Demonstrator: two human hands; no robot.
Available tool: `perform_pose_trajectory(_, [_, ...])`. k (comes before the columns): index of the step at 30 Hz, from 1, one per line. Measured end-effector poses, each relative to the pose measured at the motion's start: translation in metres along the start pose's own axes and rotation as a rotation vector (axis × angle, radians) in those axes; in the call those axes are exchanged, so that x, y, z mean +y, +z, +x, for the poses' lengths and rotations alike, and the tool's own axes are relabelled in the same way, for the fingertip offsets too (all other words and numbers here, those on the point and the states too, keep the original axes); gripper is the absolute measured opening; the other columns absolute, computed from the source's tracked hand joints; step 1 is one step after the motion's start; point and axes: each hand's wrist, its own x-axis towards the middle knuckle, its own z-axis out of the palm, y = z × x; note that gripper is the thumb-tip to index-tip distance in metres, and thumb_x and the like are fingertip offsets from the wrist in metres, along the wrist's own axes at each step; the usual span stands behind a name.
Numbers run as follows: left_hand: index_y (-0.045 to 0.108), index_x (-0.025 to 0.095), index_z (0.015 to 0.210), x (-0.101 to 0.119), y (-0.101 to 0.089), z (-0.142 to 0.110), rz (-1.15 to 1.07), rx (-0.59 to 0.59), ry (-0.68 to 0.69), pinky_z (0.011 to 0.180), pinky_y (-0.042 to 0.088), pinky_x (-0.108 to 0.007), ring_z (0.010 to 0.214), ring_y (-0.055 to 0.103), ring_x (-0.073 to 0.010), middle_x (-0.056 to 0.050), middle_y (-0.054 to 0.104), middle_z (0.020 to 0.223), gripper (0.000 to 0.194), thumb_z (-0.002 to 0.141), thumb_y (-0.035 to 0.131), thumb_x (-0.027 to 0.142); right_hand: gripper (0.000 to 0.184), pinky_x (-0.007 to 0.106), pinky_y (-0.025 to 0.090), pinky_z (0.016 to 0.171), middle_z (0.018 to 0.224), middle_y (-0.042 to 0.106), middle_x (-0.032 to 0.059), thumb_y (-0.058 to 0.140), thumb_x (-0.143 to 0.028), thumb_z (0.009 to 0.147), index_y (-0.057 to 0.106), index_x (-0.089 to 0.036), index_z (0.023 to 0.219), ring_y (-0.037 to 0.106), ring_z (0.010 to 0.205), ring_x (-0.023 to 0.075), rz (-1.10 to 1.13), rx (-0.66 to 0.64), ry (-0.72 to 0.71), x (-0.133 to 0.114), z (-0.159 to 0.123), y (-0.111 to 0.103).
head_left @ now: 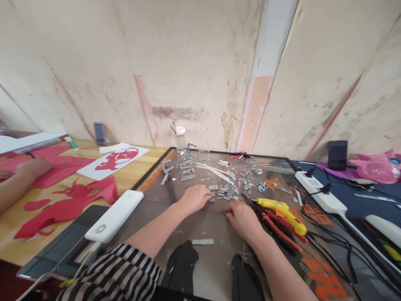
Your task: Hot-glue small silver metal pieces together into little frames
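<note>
My left hand (196,197) is low over the dark glass tabletop (175,213), its fingers closed at the near edge of a heap of small grey metal-looking pieces (224,193). Whatever those fingertips hold, if anything, I cannot make out. To the right, my right hand (243,218) pinches a small grey piece (224,212), of which only an end shows. A short grey strip of joined pieces (203,242) lies flat nearer to me, between my forearms. Just beyond my right hand rest a yellow glue gun (282,209) and red-handled pliers (282,230).
White sticks (216,172) lie across the heap; a lidded jar (180,138) stands behind. On the right is a white power strip (321,193) with black cables. At left are a white power bank (114,216), red paper cutouts (69,205) and another person's hand (34,170).
</note>
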Motion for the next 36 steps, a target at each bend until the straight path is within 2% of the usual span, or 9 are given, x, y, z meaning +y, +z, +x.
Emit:
perform_pose_trajectory(7, [0.067, 0.020, 0.080, 0.002, -0.007, -0.015, -0.056, 0.021, -0.005, 0.068, 0.040, -0.024, 0.076, 0.058, -0.0165, -0.003, 0.065, 0.082, 0.010, 0.078, 0.058, 0.022, 0.015, 0.025, 0.039, 0.072, 0.087, 0.068, 0.0086, 0.052, -0.012, 0.076, 0.066, -0.016, 0.080, 0.061, 0.084, 0.0193, 0.020, -0.003, 0.003, 0.001, -0.001, 0.000])
perform_pose_trajectory(12, [0.068, 0.020, 0.082, 0.009, 0.002, -0.035, 0.023, -0.054, 0.042, 0.072, 0.041, -0.027, 0.084, 0.059, -0.0193, -0.004, 0.064, 0.085, 0.011, 0.078, 0.058, 0.019, 0.016, 0.024, 0.038, 0.073, 0.087, 0.067, 0.0065, 0.052, -0.012, 0.075, 0.066, -0.017, 0.080, 0.061, 0.084, 0.0179, 0.065, -0.030, -0.018, 0.001, 0.000, -0.001])
perform_pose_trajectory(15, [0.068, 0.022, 0.089, 0.010, 0.004, -0.040, 0.026, -0.080, 0.060, 0.074, 0.042, -0.027, 0.087, 0.059, -0.0205, -0.004, 0.064, 0.090, 0.014, 0.077, 0.061, 0.025, 0.017, 0.023, 0.038, 0.072, 0.086, 0.067, 0.0043, 0.052, -0.012, 0.074, 0.067, -0.019, 0.078, 0.060, 0.082, 0.0167, 0.092, -0.058, -0.046, 0.001, 0.000, 0.000])
perform_pose_trajectory(19, [0.067, 0.022, 0.092, 0.009, 0.003, -0.042, -0.003, -0.086, 0.032, 0.073, 0.043, -0.027, 0.085, 0.060, -0.0200, -0.003, 0.064, 0.090, 0.018, 0.075, 0.064, 0.028, 0.019, 0.023, 0.038, 0.071, 0.086, 0.066, 0.0039, 0.052, -0.011, 0.073, 0.068, -0.019, 0.078, 0.060, 0.078, 0.0160, 0.114, -0.080, -0.074, 0.000, 0.001, 0.001])
perform_pose_trajectory(26, [0.067, 0.021, 0.084, 0.007, 0.008, -0.040, -0.050, -0.083, 0.007, 0.071, 0.043, -0.025, 0.081, 0.059, -0.0174, -0.002, 0.064, 0.085, 0.011, 0.077, 0.059, 0.022, 0.018, 0.023, 0.038, 0.067, 0.081, 0.064, 0.0035, 0.054, -0.014, 0.072, 0.068, -0.019, 0.081, 0.058, 0.074, 0.0154, 0.147, -0.073, -0.095, 0.001, 0.002, 0.004])
perform_pose_trajectory(36, [0.065, 0.021, 0.080, 0.011, 0.013, -0.042, -0.061, -0.078, 0.069, 0.064, 0.040, -0.024, 0.075, 0.059, -0.0158, -0.001, 0.062, 0.081, 0.009, 0.078, 0.057, 0.020, 0.020, 0.023, 0.037, 0.068, 0.081, 0.064, 0.0026, 0.052, -0.011, 0.074, 0.069, -0.020, 0.078, 0.058, 0.075, 0.0148, 0.174, -0.074, -0.128, -0.004, 0.003, 0.011])
